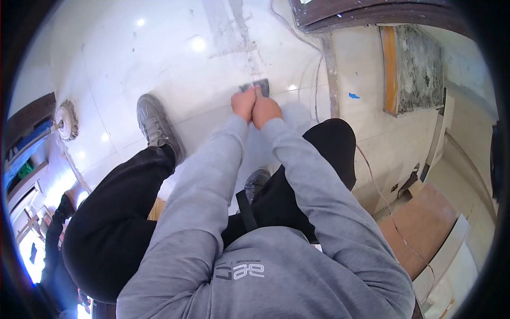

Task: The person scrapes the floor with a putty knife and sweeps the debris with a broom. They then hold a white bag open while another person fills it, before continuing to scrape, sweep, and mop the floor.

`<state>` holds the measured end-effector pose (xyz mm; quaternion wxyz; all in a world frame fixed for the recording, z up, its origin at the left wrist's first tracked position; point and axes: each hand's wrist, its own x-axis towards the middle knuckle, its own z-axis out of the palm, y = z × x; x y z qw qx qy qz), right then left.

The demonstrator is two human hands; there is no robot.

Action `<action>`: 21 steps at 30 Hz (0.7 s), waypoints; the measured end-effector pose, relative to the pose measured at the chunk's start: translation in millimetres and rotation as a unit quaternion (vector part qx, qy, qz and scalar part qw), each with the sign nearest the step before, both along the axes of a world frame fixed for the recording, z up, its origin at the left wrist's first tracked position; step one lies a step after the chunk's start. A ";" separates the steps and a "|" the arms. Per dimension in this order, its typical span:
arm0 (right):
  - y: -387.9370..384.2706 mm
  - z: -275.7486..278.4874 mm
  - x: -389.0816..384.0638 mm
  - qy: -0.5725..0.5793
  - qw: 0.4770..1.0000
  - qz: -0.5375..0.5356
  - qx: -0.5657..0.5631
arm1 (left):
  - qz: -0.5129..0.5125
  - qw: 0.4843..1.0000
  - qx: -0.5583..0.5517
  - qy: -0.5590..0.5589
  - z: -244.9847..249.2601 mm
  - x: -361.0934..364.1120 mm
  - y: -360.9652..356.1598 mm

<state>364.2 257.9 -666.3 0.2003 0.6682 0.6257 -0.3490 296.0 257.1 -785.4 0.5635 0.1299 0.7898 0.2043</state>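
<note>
On white floor, hands clenched together on grey pad, long axis lying crosswise

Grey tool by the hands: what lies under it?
Under the grey tool lies white floor tile. The left hand and right hand cover its near end, hiding that part.

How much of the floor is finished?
Hard to say, but probably not much. The shiny floor near the shoe looks clean. The left hand and right hand press a grey tool on a tile line. Grey smears farther up and a blue mark are left.
</note>
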 end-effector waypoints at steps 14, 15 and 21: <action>36.0 -5.8 -12.8 0.022 0.998 -0.054 0.035 | -0.073 0.994 0.048 -0.062 30.0 -20.7 40.3; 31.1 -5.8 -12.2 0.022 0.998 -0.055 0.030 | 0.057 0.986 0.034 -0.152 37.2 -20.7 43.1; 14.8 -2.3 -12.0 0.011 1.000 -0.014 0.009 | -0.046 0.998 0.031 0.018 5.1 -15.3 20.9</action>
